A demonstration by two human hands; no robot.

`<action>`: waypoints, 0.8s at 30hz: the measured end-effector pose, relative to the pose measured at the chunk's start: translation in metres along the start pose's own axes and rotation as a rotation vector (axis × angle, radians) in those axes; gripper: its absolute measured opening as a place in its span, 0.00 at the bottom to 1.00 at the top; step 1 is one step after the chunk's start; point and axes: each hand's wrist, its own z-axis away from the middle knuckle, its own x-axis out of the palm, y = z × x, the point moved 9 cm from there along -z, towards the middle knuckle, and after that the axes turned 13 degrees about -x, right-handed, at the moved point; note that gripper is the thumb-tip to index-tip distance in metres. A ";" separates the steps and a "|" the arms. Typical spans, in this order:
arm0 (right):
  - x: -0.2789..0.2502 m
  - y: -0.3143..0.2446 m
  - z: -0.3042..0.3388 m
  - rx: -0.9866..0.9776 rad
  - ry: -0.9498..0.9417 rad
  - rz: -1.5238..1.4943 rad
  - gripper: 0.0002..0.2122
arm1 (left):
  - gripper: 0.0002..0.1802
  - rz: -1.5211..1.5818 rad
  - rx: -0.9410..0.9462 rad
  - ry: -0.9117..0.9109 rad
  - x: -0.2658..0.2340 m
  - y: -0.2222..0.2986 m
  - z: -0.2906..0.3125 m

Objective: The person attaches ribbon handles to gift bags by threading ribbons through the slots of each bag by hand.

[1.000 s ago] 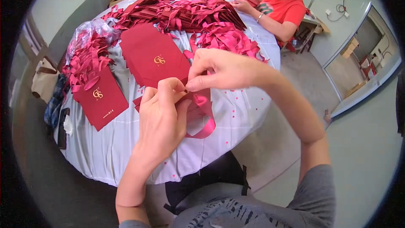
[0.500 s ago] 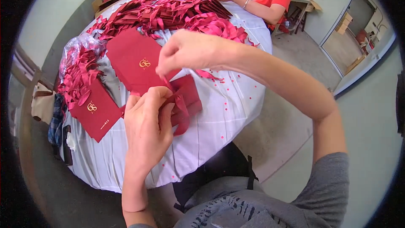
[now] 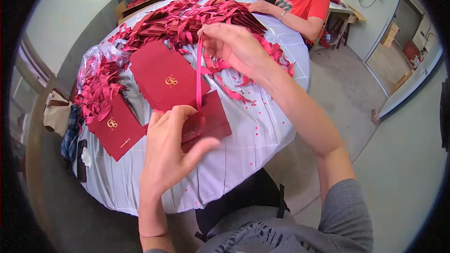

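My right hand (image 3: 232,47) is raised above the table, thumb and forefinger pinched on the upper end of a pink-red ribbon (image 3: 199,72). The ribbon hangs taut and straight down to a small dark red paper bag (image 3: 218,117). My left hand (image 3: 164,145) rests against that bag, its bent fingertips beside the ribbon's lower end. Its thumb is stretched out away from the fingers, over the bag's near side. Left of the ribbon lies a stack of flat dark red bags (image 3: 159,68) with a gold emblem. Another flat red bag (image 3: 115,129) lies farther left.
A long heap of red bags with ribbons (image 3: 187,21) covers the far side of the round, white-clothed table (image 3: 253,152). Loose ribbons (image 3: 101,84) spill from clear plastic at the left. A co-worker in a red shirt (image 3: 304,2) sits at the far right; another person bends over a carton (image 3: 145,4).
My right hand has risen and drawn the ribbon up straight. My left thumb has spread away from its fingers. The whole view has shifted slightly.
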 end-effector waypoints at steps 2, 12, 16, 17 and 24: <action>0.018 0.023 0.015 0.185 -0.307 -0.328 0.15 | 0.29 -0.024 -0.007 0.007 0.003 -0.004 0.000; 0.056 0.021 0.050 0.207 -0.756 0.271 0.09 | 0.07 -0.031 0.004 0.106 0.003 -0.006 -0.001; 0.063 0.011 0.049 0.034 -0.683 0.509 0.05 | 0.06 -0.060 0.075 0.186 0.002 -0.001 0.001; 0.065 0.007 0.047 -0.071 -0.656 0.648 0.04 | 0.06 -0.056 0.067 0.190 0.002 -0.003 0.002; 0.052 0.020 0.062 0.121 -0.370 0.334 0.05 | 0.05 -0.036 0.003 0.123 0.005 -0.007 0.003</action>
